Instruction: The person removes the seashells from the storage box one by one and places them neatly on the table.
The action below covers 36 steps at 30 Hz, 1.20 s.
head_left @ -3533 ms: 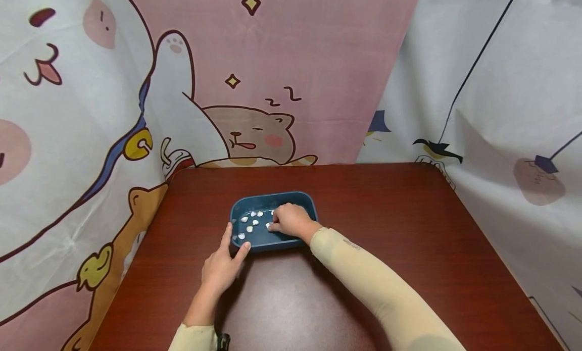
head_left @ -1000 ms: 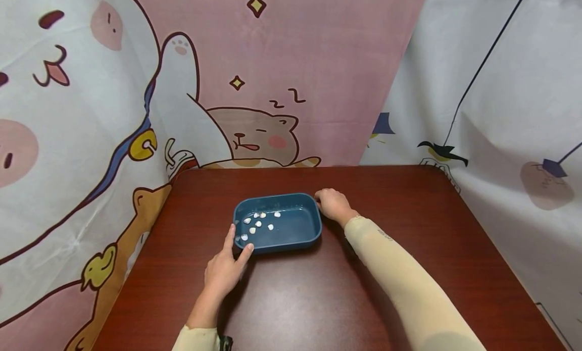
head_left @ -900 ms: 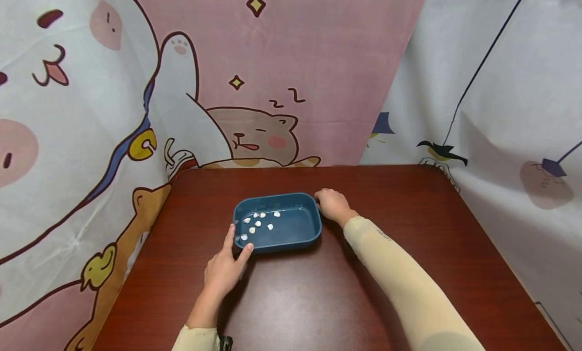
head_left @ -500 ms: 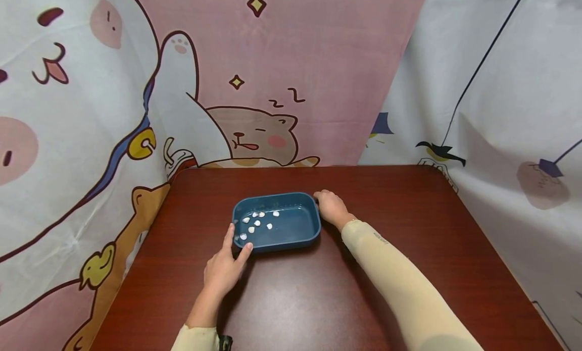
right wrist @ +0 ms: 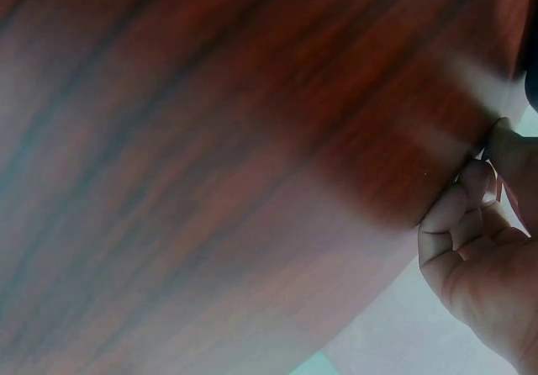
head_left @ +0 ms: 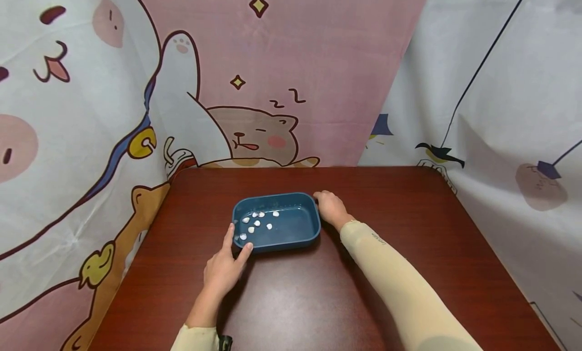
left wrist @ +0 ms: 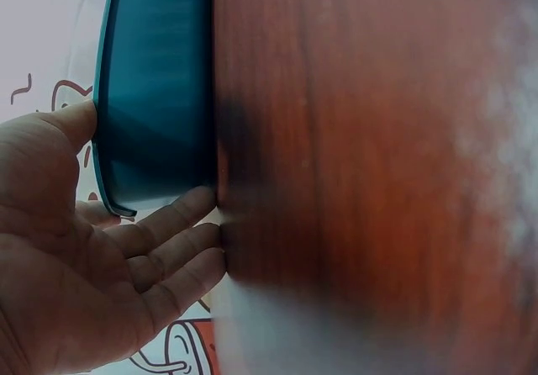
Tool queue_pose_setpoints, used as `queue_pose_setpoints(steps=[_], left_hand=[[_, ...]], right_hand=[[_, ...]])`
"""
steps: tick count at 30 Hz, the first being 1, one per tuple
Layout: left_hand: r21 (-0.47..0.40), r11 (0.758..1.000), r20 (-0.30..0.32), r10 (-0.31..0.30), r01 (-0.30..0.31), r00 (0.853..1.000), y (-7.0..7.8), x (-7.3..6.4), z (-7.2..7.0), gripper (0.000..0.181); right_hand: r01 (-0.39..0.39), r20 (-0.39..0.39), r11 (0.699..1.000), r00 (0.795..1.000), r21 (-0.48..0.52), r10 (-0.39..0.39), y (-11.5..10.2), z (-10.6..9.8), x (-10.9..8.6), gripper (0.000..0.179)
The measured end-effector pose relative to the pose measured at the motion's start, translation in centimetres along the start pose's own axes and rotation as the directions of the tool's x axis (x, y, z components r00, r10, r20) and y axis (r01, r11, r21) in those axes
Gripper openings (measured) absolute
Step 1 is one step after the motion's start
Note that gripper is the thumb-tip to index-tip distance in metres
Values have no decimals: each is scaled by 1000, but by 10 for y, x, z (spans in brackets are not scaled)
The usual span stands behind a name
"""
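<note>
A blue rectangular tray (head_left: 291, 246) sits near the middle of the table. Inside it, mostly toward the left end, lie several small white pieces (head_left: 269, 226), like shells or pebbles. My left hand (head_left: 223, 270) touches the tray's left end, index finger along the side and thumb at the front corner. In the left wrist view the left hand (left wrist: 92, 257) has its thumb at the rim and its other fingers extended below. By the tray's far right corner is my right hand (head_left: 333, 208). Curled fingers of the right hand (right wrist: 479, 240) show low at the table; I cannot tell whether they hold anything.
The reddish-brown table (head_left: 391, 209) extends around the tray, with a glossy patch of light in front. A cloth backdrop (head_left: 291, 48) printed with cartoon animals hangs behind and on both sides. Pale sleeves (head_left: 400, 285) cover both forearms.
Over three seconds ago my right hand was inside the tray, fingers at a white piece; it has since moved out to the right corner. In the last second both hands stay nearly still.
</note>
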State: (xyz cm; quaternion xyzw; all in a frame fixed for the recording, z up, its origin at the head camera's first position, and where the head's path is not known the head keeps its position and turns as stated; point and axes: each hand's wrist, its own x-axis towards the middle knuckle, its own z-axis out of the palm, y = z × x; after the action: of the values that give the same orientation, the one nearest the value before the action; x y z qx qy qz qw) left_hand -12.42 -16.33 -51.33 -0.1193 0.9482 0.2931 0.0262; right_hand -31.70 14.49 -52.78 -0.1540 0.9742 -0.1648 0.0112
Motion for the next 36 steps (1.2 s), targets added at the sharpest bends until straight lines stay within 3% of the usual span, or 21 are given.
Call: queue_pose_setpoints(steps=[12,36], left_hand=[[-4,1000,-4,7,-7,1000,1,0,-1,89],[-4,1000,-8,1,-1,1000,1,0,0,90]], right_hand=[[-4,-4,1000,1000,-8,4,5,8,4,19],[-42,56,999,998,-6,43,0,6,7,37]])
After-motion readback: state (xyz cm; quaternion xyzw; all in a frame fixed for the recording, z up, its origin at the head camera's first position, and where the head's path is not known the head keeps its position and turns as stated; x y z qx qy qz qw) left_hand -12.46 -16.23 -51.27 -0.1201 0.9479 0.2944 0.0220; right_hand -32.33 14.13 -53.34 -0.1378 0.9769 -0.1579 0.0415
